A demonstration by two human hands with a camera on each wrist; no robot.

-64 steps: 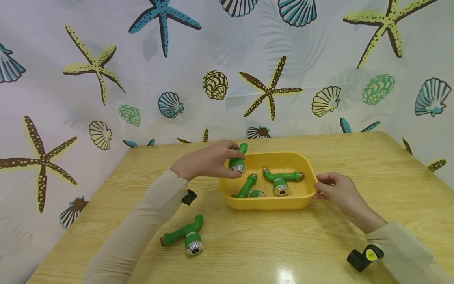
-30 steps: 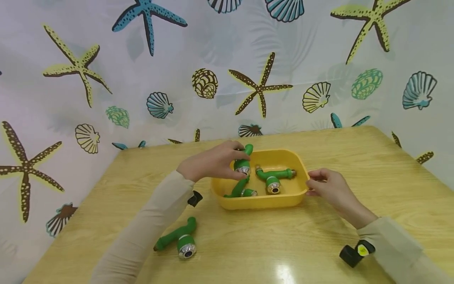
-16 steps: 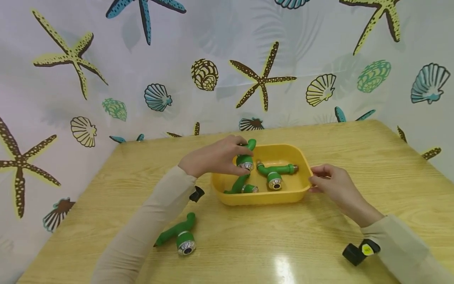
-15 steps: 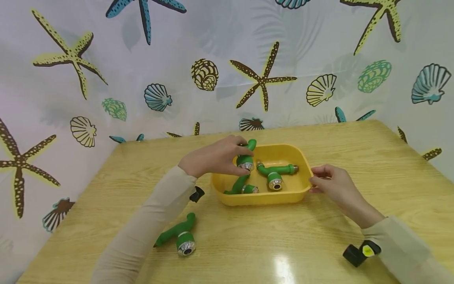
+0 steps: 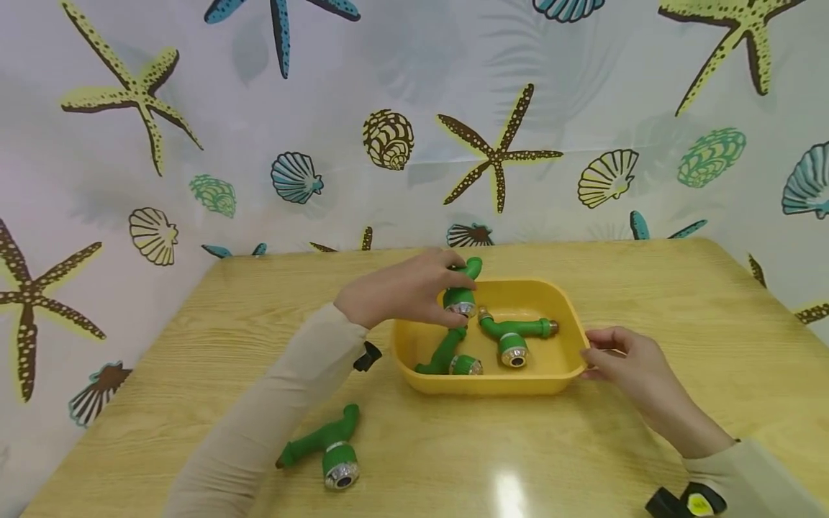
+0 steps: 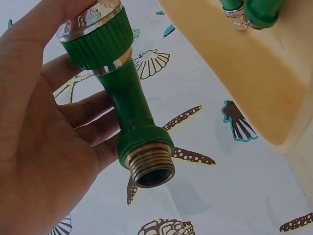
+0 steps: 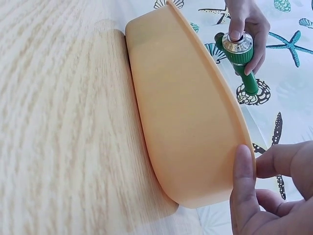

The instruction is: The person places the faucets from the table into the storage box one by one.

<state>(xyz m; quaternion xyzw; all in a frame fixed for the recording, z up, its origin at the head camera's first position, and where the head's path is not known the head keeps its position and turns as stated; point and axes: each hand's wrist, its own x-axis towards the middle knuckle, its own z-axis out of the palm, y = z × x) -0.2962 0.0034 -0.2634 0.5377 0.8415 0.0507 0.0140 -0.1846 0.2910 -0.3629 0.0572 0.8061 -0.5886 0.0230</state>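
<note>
My left hand [image 5: 414,291] holds a green tap [image 6: 132,98] over the left part of a yellow tray [image 5: 492,386]. Thumb on the chrome-trimmed knob, fingers round the body; its threaded brass end shows in the left wrist view. Two more taps lie in the tray: one on the right [image 5: 527,329], the other at front left [image 5: 445,351], partly below my left hand. My right hand [image 5: 635,367] pinches the tray's right rim between thumb and fingers, seen closely in the right wrist view.
Another green tap [image 5: 329,442] lies on the wooden table [image 5: 453,453], in front of the tray and beside my left forearm. Behind the table hangs a white cloth [image 5: 324,108] printed with starfish and shells.
My left hand has moved slightly right with the tap, further over the tray. The right hand keeps its hold on the rim. The head view has shifted a little.
</note>
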